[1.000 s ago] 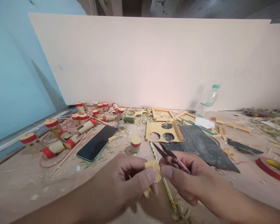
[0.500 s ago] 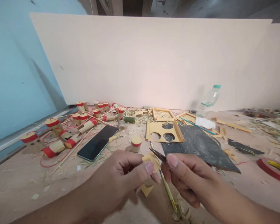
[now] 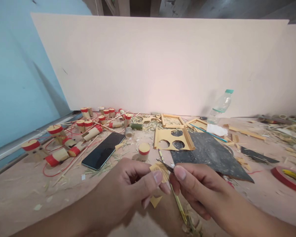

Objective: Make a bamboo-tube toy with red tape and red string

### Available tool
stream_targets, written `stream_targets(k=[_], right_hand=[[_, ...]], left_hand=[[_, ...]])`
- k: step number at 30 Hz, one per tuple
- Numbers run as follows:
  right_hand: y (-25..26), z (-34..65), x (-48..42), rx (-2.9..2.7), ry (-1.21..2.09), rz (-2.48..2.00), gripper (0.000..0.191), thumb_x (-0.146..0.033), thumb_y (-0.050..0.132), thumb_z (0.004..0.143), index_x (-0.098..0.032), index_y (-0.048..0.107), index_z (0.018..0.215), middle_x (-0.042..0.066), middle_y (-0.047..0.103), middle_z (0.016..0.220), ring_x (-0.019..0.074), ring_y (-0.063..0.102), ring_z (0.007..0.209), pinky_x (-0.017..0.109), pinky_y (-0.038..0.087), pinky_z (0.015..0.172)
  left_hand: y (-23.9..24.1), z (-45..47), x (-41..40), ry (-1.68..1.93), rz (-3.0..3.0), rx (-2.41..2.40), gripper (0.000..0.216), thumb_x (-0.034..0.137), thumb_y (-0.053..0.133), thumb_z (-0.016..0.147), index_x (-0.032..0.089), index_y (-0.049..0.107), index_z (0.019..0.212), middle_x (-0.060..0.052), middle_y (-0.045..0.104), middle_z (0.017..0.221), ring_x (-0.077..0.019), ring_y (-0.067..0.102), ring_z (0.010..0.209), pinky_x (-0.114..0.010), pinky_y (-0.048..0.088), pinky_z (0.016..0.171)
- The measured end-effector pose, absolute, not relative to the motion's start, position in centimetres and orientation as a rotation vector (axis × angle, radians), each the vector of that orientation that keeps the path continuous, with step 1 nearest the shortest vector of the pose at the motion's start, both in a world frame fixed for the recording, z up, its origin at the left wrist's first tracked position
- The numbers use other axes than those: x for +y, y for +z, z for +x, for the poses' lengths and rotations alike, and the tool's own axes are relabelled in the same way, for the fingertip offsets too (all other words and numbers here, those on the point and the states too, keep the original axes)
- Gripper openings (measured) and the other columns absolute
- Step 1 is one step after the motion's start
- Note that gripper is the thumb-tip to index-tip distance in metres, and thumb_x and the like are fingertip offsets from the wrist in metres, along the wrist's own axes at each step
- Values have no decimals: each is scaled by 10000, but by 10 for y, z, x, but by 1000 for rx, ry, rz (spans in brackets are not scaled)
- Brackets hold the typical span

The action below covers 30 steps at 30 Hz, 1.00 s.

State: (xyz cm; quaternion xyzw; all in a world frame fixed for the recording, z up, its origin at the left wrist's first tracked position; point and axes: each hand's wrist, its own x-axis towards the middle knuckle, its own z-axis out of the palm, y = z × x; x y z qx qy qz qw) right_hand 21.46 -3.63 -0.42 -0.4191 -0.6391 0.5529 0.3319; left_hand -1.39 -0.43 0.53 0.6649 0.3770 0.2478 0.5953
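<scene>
Both hands meet low in the middle of the view, just above the counter (image 3: 27, 194). The left hand (image 3: 128, 191) is closed, pinching a small yellow piece of card (image 3: 160, 170) between thumb and fingertips. The right hand (image 3: 199, 187) is closed around a small pair of scissors (image 3: 164, 165), most of which is hidden in the grip. Only the dark blades stick out past the thumb, and they lie close together against the upper edge of the piece of card. A yellow scrap (image 3: 156, 200) shows just below the hands; whether it lies on the counter or hangs in the air cannot be told. A thin striped stick (image 3: 179, 204) lies on the counter beneath the hands, running away from the person, with shavings near its close end. Beyond the hands stands a short tube with a red band (image 3: 144, 151), and a black phone (image 3: 102, 152) lies to its left. Further left is a cluster of red-banded tubes (image 3: 64, 144) tangled in red wire. To the right of the short tube lies a yellow sheet with round holes (image 3: 162, 136), touching a dark sheet (image 3: 209, 154). A plastic bottle (image 3: 220, 105) stands by the pale board (image 3: 162, 65) at the back. A roll of red tape (image 3: 288, 175) lies at the far right.
</scene>
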Motion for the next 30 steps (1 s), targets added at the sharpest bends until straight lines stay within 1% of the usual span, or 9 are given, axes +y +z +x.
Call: stream_targets(k=[5, 13, 19, 23, 26, 30], right_hand=[[-2, 214, -35, -1660, 1444, -1115, 570, -714, 483, 1069, -214, 649, 852, -87, 319, 596, 79, 259, 438, 229, 218, 386], [-2, 213, -36, -1667, 1439, -1114, 570, -709, 469, 1076, -218, 652, 853, -94, 304, 569, 81, 237, 429, 233, 202, 377], [-4, 214, -36, -1686, 1416, -1108, 561, -685, 469, 1089, -211, 659, 859, -97, 289, 552, 86, 240, 439, 236, 195, 381], [-5, 214, -36, -1682, 1407, -1139, 592, -726, 469, 1068, -207, 657, 855, -91, 299, 577, 85, 240, 451, 235, 185, 380], [-5, 215, -37, -1701, 1405, -1143, 628, -764, 451, 1051, -206, 673, 869, -88, 301, 581, 87, 241, 453, 236, 178, 377], [-3, 215, -36, -1706, 1386, -1169, 621, -745, 460, 1059, -203, 662, 833, -88, 312, 571, 85, 252, 445, 236, 202, 381]], left_hand=[[5, -14, -5, 574, 1552, 871, 464, 567, 635, 1027, 186, 817, 837, 65, 518, 547, -90, 387, 500, -214, 285, 490], [6, -14, -2, 566, 1525, 860, 459, 563, 641, 1025, 179, 829, 859, 64, 529, 542, -86, 388, 500, -213, 297, 511], [6, -14, -4, 557, 1552, 899, 479, 581, 643, 1010, 178, 830, 832, 53, 544, 535, -93, 443, 514, -207, 327, 531], [4, -14, -4, 545, 1522, 934, 512, 626, 630, 1002, 181, 812, 827, 53, 548, 536, -86, 416, 473, -213, 295, 491], [3, -14, -5, 528, 1521, 936, 516, 633, 644, 986, 174, 798, 809, 48, 547, 532, -94, 439, 485, -211, 315, 499], [4, -14, -4, 537, 1505, 931, 495, 614, 653, 981, 177, 780, 788, 54, 536, 536, -92, 440, 484, -206, 305, 488]])
